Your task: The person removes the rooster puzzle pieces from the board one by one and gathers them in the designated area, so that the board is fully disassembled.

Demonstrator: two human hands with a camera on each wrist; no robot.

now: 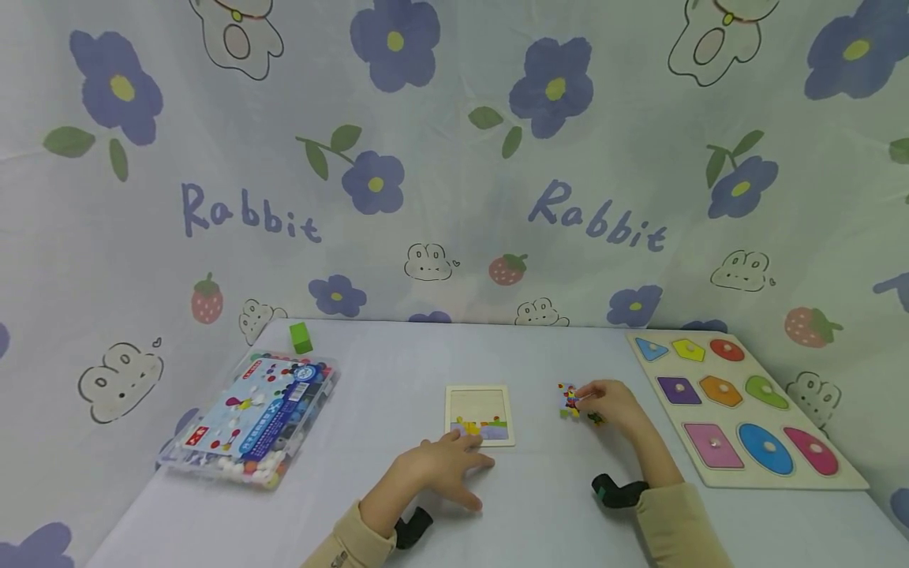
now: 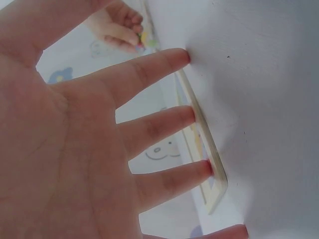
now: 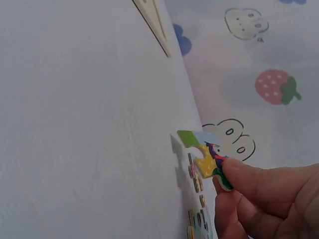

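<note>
My left hand (image 1: 443, 469) is spread with straight fingers at the near edge of a small square puzzle tray (image 1: 480, 402). In the left wrist view some fingertips (image 2: 188, 113) rest on the tray's rim (image 2: 215, 162). The tray's lower part holds purple, yellow and green picture pieces; its upper part is bare wood. To the right, my right hand (image 1: 616, 406) pinches a jigsaw piece (image 3: 205, 167) between thumb and fingers. It is printed yellow, green and blue and tilts up from the table. More jigsaw pieces (image 3: 195, 180) lie under and beside that hand, partly hidden.
A clear plastic case (image 1: 248, 414) of colourful beads lies at the left, with a green block (image 1: 301, 338) behind it. On the right lies a wooden shape board (image 1: 724, 406) with knobbed pieces. A patterned curtain (image 1: 454, 158) hangs behind the white table (image 1: 398, 363).
</note>
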